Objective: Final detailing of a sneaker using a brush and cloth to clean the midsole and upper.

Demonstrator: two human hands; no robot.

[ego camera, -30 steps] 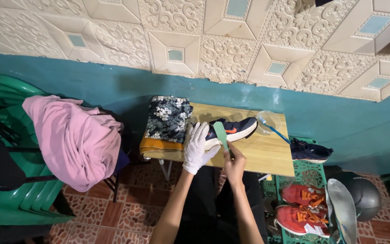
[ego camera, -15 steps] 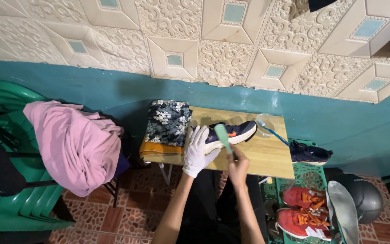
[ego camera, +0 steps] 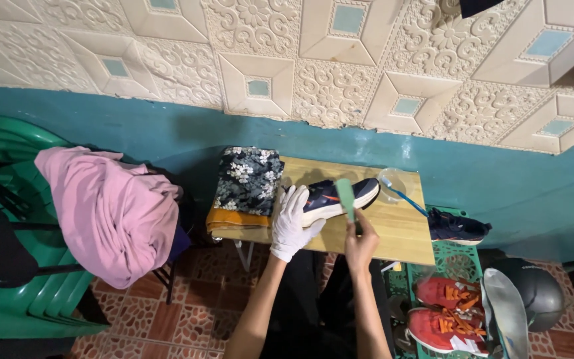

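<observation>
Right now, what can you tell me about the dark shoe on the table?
The dark shoe is a navy sneaker with an orange mark on its side and a thick white sole. It lies tilted on the wooden table, beside the folded flowery cloth. The left hand, in a white glove, holds it, while the bare right hand lifts a green strip in front of it.

A home corner is serving as a shoe-cleaning spot: embossed cream wall tiles (ego camera: 340, 80), small wooden table (ego camera: 400, 233), red sneakers (ego camera: 443, 312) waiting.
</observation>
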